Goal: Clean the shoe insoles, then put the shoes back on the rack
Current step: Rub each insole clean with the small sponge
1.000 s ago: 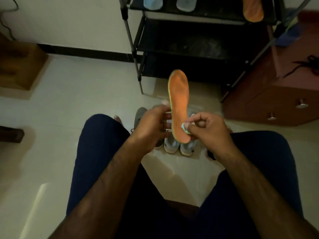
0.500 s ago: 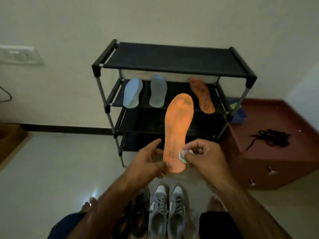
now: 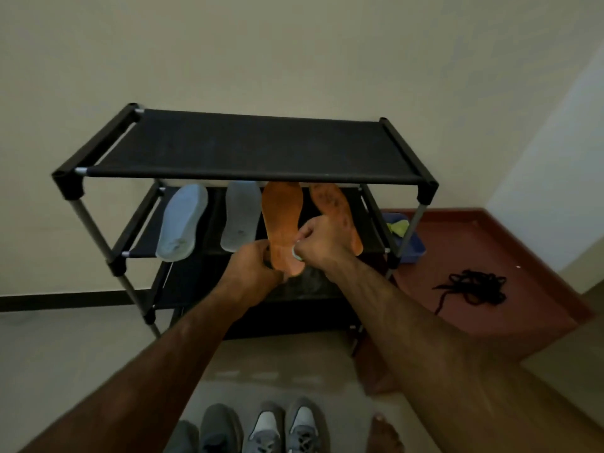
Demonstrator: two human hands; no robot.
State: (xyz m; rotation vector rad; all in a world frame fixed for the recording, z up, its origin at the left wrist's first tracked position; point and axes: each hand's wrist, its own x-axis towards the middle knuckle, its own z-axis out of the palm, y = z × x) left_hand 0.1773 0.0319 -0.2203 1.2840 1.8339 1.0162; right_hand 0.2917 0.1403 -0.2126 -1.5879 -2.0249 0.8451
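An orange insole (image 3: 281, 220) lies with its toe under the top shelf of the black shoe rack (image 3: 255, 148), over the middle shelf. My left hand (image 3: 253, 268) grips its heel end from the left. My right hand (image 3: 318, 238) pinches a small pale wipe (image 3: 296, 254) against the insole's right edge. A second orange insole (image 3: 336, 214) lies just to the right on the same shelf. Two pale blue-grey insoles (image 3: 181, 223) (image 3: 238, 217) lean on the shelf's left half.
Grey sneakers (image 3: 284, 426) and dark shoes (image 3: 215, 429) stand on the floor at the bottom, near a bare foot (image 3: 382, 433). A blue tub (image 3: 408, 237) sits right of the rack. Black laces (image 3: 474, 286) lie on a reddish-brown cabinet top (image 3: 523, 256).
Both hands carried the orange insole forward from in front of me to the rack's middle shelf, beside the other orange insole. The view rose towards the rack.
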